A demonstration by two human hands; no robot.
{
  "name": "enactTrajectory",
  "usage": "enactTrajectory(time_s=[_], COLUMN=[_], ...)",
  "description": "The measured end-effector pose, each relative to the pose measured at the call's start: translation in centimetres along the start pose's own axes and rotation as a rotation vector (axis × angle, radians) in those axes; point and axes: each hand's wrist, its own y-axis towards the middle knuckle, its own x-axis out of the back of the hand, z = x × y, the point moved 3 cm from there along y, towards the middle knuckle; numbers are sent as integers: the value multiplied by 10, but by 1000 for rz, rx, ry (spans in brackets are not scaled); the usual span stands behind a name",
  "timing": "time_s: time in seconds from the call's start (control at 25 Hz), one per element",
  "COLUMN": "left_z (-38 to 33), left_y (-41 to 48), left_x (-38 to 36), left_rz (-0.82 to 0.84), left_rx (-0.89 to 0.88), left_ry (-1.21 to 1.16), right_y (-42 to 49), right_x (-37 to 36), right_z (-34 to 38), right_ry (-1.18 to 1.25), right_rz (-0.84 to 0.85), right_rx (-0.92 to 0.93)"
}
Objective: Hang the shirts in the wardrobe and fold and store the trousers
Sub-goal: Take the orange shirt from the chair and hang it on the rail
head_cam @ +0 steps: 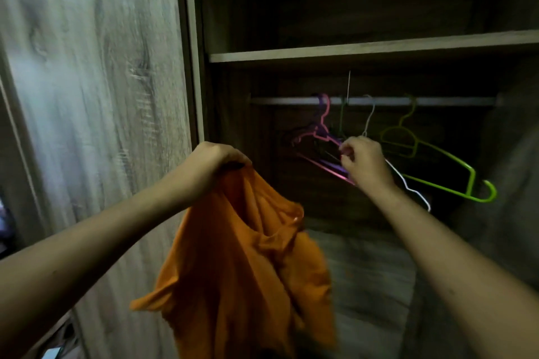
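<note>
Shirt [245,256] hangs bunched from our closed left hand [217,159], freeing our right hand [364,159] to pinch a white hanger [408,186] on the rail [437,101].

No legible text, label, brand, number or sign appears on anything in my view. The surfaces I see carry no readable markings; motion blur obscures finer detail.

Hangers [326,137] crowd the rail [437,101] at its middle; bare rail lies open at left; the shelf [350,51] caps the space above.
</note>
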Motion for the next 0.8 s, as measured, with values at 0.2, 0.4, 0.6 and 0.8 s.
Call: enactTrajectory(time_s=[0.2,0.4,0.6,0.8], left_z=[8,21,31,33], left_y=[1,-8,-12,-16], left_x=[8,16,11,1], left_rz=[-8,19,47,77], left_rx=[-1,47,98,99], left_ry=[39,8,-30,-97], right_y=[28,46,48,-24], right_x=[-25,-49,-59,-83], right_z=[-4,-11,-3,-13], right_ry=[-408,-253,38,425], right_rz=[3,81,-56,-251], right_rx=[35,-69,-166,-155])
